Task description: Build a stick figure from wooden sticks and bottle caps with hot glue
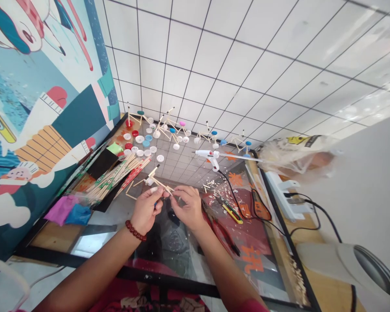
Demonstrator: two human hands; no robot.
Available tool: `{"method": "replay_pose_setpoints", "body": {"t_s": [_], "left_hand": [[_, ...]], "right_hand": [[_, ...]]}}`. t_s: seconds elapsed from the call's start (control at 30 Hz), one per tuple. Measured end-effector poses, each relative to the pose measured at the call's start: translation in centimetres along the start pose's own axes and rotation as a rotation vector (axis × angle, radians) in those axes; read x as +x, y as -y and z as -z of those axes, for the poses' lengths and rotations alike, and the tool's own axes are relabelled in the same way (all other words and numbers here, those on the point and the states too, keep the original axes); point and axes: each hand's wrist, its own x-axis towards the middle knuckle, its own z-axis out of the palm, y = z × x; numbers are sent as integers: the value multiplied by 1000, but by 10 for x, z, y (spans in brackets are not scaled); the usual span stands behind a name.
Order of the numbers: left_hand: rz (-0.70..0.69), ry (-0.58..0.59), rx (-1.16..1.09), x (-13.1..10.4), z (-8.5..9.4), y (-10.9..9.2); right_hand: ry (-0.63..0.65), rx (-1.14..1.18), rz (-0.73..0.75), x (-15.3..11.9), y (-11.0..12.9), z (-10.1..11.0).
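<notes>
Over the glass table (117,216), my left hand (145,209), with a red bead bracelet, is closed on a small wooden stick model (156,182). The model is made of thin pale sticks joined at angles, one with a dark tip; a white round piece shows beside it. My right hand (188,207) pinches at the model's near stick ends, its thumb and index finger close together. The fingers partly hide the joint there. To the left of the model lie bent, joined sticks (130,190).
Finished-looking stick models (172,130) and bottle caps (139,139) line the back. A white glue gun (209,157) trails a black cord. Right of my hands lie a yellow cutter (232,213), red-handled pliers (221,232) and scraps; bundled sticks (117,177) and coloured bags (63,210) lie left.
</notes>
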Motion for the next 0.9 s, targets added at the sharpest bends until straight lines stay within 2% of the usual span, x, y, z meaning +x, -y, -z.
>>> {"method": "replay_pose_setpoints", "body": {"t_s": [0.07,0.13,0.27,0.33,0.4,0.5,0.57,0.63,0.7,0.9], "left_hand": [[-12,-22,129,-10,12,-1],[-116,-54,304,-19,28,-7],[-572,-166,655,-17,51,-32],[-726,-127,785,-4,54,-46],[-740,-8,879,11,52,-56],[-662,133,906,29,48,-60],[-588,128,823,35,46,-58],[-520,75,718,36,45,-54],[-495,45,682,35,46,-51],[-613,125,918,36,58,-43]], "right_hand": [[3,-3,-8,0,-1,0],[0,-6,-14,1,-2,0],[-5,8,-34,1,-4,0],[-6,28,-42,0,-4,-1],[-3,41,-43,1,-4,-3],[-3,43,-45,3,-2,-4],[-19,49,-52,6,-1,-5],[-35,66,-67,8,-2,-5],[-46,85,-83,9,-3,-5],[-36,105,-104,6,-7,-4]]}}
